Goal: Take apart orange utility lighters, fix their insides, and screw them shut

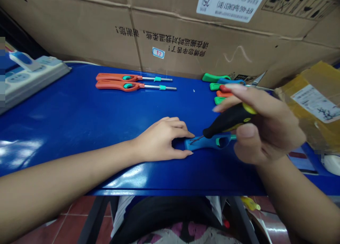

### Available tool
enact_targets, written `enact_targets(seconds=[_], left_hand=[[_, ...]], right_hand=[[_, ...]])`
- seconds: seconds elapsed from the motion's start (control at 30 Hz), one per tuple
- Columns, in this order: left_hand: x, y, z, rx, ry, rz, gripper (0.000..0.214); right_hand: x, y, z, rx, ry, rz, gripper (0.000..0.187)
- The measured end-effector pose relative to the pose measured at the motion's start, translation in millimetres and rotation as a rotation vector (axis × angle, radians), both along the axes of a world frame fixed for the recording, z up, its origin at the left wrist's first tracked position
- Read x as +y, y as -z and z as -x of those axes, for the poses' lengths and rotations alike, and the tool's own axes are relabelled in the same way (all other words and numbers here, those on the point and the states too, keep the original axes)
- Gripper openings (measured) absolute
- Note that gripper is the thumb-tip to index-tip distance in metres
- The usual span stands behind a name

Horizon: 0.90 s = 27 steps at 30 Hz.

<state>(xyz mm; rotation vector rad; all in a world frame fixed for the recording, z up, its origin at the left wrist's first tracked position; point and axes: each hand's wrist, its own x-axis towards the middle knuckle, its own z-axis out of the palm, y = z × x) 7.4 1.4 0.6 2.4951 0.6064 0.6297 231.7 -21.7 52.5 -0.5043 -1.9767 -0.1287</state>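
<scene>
Right fingers (247,145) grip a screwdriver (227,120) over a blue lighter (205,143).

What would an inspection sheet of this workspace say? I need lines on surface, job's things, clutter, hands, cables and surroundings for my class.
Surface: glossy blue tabletop, reflecting light.
Job's things: blue lighter lying flat; black-and-yellow screwdriver, tip at the lighter's handle end.
Clutter: two orange lighters side by side; cluster of coloured lighters, partly hidden; power strip.
Hands: left hand steadies the blue lighter's handle end; right hand grips the screwdriver.
Cables: white cable near the power strip.
Surroundings: cardboard box behind, its print upside down; taped parcel right; red floor tiles.
</scene>
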Motion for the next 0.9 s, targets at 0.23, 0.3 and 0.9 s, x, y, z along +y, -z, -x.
enact_targets(seconds=[0.23,0.3,0.9], left_hand=[[-0.3,-0.7,0.3,0.003,-0.003,0.004,0.031],[-0.3,-0.4,0.0,0.001,-0.004,0.003,0.030],[-0.3,-1.0,-0.1,-0.015,0.000,-0.004,0.029]], right_hand=[[-1.6,-3.3,3.4,-0.004,0.003,0.008,0.055],[-0.4,-3.2,1.6,-0.048,-0.009,-0.015,0.054],[-1.0,1.9,9.6,0.061,-0.068,0.047,0.052]])
